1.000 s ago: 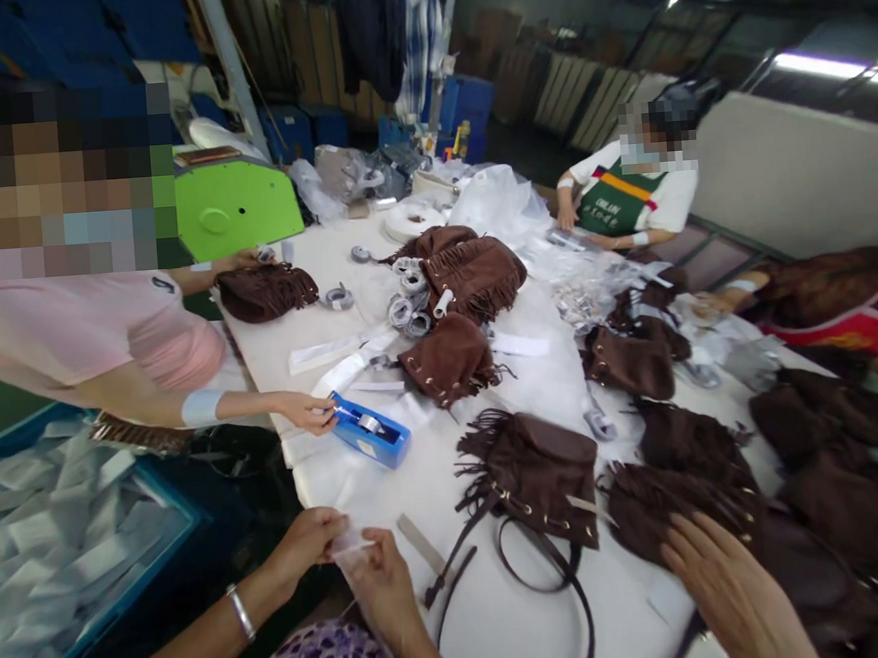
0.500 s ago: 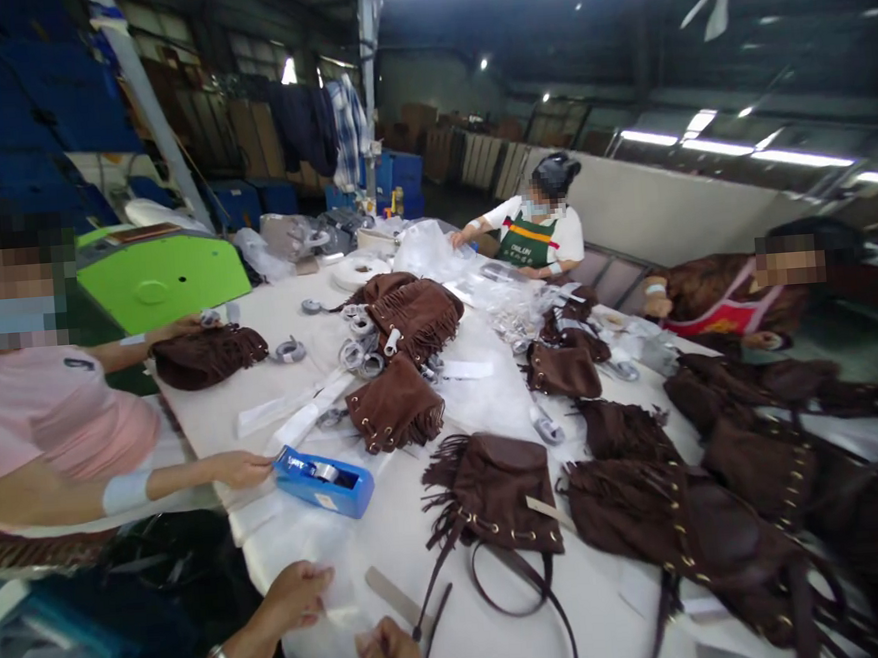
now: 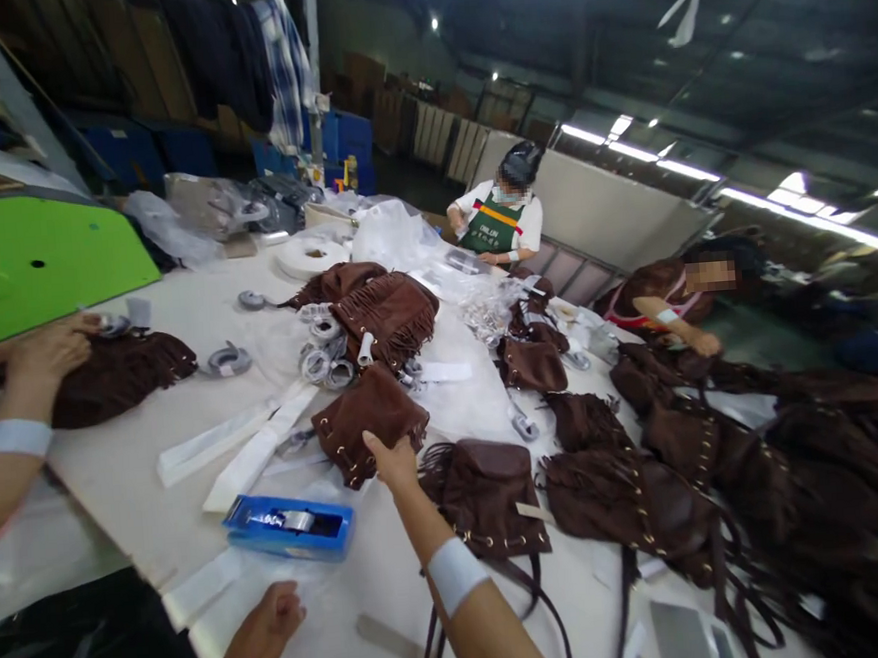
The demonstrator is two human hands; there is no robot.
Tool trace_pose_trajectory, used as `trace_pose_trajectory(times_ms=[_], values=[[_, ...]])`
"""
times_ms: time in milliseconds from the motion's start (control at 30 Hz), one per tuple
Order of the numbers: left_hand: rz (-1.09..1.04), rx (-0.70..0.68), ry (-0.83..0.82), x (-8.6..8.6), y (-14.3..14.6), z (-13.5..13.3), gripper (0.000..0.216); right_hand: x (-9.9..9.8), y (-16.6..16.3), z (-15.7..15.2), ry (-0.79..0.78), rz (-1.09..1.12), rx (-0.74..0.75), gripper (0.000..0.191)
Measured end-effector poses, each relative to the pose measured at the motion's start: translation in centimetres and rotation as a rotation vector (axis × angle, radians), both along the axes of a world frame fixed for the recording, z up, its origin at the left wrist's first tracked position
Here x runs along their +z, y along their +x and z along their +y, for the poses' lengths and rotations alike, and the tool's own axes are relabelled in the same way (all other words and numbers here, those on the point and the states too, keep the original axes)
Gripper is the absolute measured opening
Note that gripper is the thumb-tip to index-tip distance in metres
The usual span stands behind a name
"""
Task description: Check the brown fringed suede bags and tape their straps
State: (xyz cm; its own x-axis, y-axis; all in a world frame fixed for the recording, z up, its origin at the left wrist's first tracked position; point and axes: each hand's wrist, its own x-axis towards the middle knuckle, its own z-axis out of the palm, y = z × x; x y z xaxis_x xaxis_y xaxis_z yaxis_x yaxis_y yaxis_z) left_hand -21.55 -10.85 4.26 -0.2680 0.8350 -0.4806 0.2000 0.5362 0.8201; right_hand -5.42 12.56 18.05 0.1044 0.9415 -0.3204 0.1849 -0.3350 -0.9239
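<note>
Long white bench, crowded. Largest item: green machine housing at far left edge. Heap of dark brown fringed bags along right side; one more fringed bag just right of wearer's forearm, straps trailing off near edge. Small brown suede pouch at bench centre, studs along lower edge, white strips just left of it. Right hand extended, fingertips touching pouch's near edge; thumb raised, grip not closed. Blue tape dispenser flat between both arms. Left hand loosely curled at near edge, holding nothing visible. Co-worker's hand resting on another fringed bag, far left.
</note>
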Motion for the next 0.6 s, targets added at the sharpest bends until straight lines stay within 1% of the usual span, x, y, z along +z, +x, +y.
trace_pose_trajectory(times_ms=[33,100,133,200,267,333,367,400,433,467,500,533,567,600], values=[[0.001,-0.027,0.004,0.1,-0.1,0.1,0.043,0.2,-0.7,1.0,-0.02,0.024,-0.003,0.039],[0.003,-0.07,0.002,0.7,-0.4,0.3,0.037,1.0,-1.1,2.9,-0.048,0.077,-0.012,0.029],[0.003,-0.083,-0.008,1.1,-0.7,0.4,0.035,1.8,-0.8,3.9,-0.054,0.104,-0.015,0.025],[-0.008,-0.093,-0.045,2.4,-1.4,0.3,0.033,4.0,0.3,5.6,-0.051,0.162,-0.011,0.02],[-0.054,-0.094,-0.082,4.4,-2.3,0.5,0.036,6.9,1.8,7.0,-0.033,0.217,0.012,0.017],[-0.043,-0.082,-0.065,7.5,-2.8,1.4,0.041,9.8,3.2,7.6,-0.018,0.264,0.034,0.016],[0.012,-0.07,-0.022,9.4,-2.8,2.2,0.043,11.1,3.9,7.5,-0.014,0.283,0.04,0.017],[0.122,-0.053,0.052,11.4,-2.6,3.3,0.045,12.2,4.5,7.3,-0.015,0.301,0.041,0.017],[0.248,-0.033,0.161,13.5,-2.2,4.6,0.049,13.1,5.1,6.8,-0.021,0.318,0.042,0.018],[0.358,-0.043,0.282,15.5,-1.4,6.2,0.054,13.7,5.7,6.2,-0.033,0.335,0.043,0.018],[0.451,-0.057,0.422,17.4,-0.4,7.9,0.066,14.2,6.2,5.5,-0.048,0.354,0.046,0.019],[0.514,-0.082,0.567,19.0,0.8,9.5,0.083,14.6,6.6,4.8,-0.064,0.376,0.05,0.019],[0.541,-0.124,0.678,20.2,2.1,11.2,0.096,14.8,7.1,4.0,-0.083,0.401,0.054,0.019],[0.549,-0.168,0.745,21.1,3.5,12.7,0.104,15.0,7.5,3.2,-0.1,0.428,0.056,0.019]])
